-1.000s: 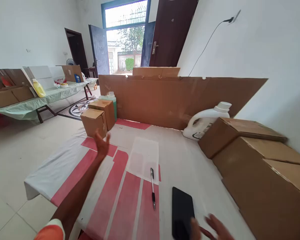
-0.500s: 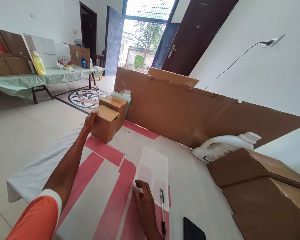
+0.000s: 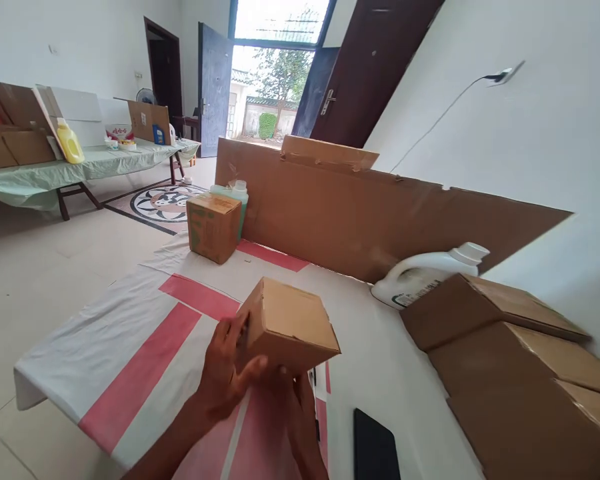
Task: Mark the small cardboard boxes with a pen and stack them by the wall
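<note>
A small closed cardboard box [image 3: 290,323] is lifted above the red and white tablecloth [image 3: 145,320], close in front of me. My left hand [image 3: 227,370] grips its left side, thumb under the near edge. My right hand [image 3: 300,413] supports it from below, fingers partly hidden under the box. A second small cardboard box [image 3: 213,225] stands at the table's far left corner. Behind that box is a green bottle [image 3: 237,197].
A white jug [image 3: 430,277] lies on its side before a tall cardboard sheet [image 3: 360,213]. Large cardboard boxes [image 3: 520,373] fill the right side. A black phone [image 3: 375,450] and a pen lie near my hands. A second table [image 3: 70,170] stands far left.
My left hand took the nearer small box from the far left corner and brought it close to me. My right hand left the white paper and went under the box.
</note>
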Demonstrator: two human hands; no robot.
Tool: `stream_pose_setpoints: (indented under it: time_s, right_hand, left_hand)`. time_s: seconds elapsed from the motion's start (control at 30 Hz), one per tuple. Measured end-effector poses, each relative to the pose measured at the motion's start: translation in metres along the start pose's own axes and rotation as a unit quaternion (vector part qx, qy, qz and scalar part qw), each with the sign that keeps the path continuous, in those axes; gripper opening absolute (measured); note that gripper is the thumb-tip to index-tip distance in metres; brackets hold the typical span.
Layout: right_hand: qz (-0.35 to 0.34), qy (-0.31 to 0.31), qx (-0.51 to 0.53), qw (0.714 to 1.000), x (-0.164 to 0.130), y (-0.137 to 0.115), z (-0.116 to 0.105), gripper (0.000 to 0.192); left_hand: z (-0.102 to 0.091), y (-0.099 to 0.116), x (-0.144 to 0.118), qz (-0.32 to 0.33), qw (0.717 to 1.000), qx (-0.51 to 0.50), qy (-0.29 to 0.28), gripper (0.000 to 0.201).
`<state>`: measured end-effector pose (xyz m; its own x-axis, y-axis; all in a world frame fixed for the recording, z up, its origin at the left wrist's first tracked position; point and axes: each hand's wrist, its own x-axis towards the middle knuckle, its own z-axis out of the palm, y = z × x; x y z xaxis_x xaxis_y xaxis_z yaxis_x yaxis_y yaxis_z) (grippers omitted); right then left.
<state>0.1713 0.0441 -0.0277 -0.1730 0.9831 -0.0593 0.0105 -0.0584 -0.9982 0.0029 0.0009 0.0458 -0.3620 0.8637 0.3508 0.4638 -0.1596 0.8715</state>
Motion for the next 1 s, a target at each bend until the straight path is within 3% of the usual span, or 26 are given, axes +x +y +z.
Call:
stream_pose_setpoints:
  time_s: [0.2, 0.37, 0.47, 0.63, 0.73, 0.8, 0.9, 1.0]
  right_hand:
    - [0.045, -0.024, 0.050, 0.997, -0.043, 0.002, -0.029, 0.064]
    - [0.145, -0.123, 0.161, 0.968, -0.062, -0.006, -0.030, 0.071]
    - [0.156, -0.083, 0.214, 0.961, -0.078, -0.001, -0.027, 0.073]
    - [0.039, -0.030, 0.179, 0.983, -0.102, 0.018, -0.025, 0.065]
    - [0.023, -0.021, 0.165, 0.986, -0.112, 0.021, -0.026, 0.080]
    - [0.025, 0.009, 0.130, 0.991, -0.114, 0.011, -0.031, 0.082]
    - [0.013, 0.064, 0.037, 0.997, -0.114, -0.023, -0.046, 0.073]
    - [-0.019, 0.059, -0.026, 0.998, -0.113, -0.065, -0.061, 0.062]
  left_hand:
    - [-0.019, 0.022, -0.081, 0.087, 0.996, 0.021, -0.003, 0.055]
    - [-0.033, 0.022, -0.098, 0.099, 0.992, 0.055, -0.059, 0.043]
    - [-0.039, 0.010, -0.100, 0.103, 0.985, 0.091, -0.103, 0.058]
    - [-0.036, -0.013, -0.109, 0.123, 0.973, 0.107, -0.166, 0.113]
    - [-0.038, -0.008, -0.107, 0.107, 0.974, 0.107, -0.169, 0.111]
    - [-0.045, 0.005, -0.102, 0.099, 0.978, 0.089, -0.162, 0.099]
    - [-0.058, 0.029, -0.093, 0.114, 0.983, 0.043, -0.140, 0.082]
    - [-0.063, 0.043, -0.091, 0.126, 0.986, 0.002, -0.110, 0.078]
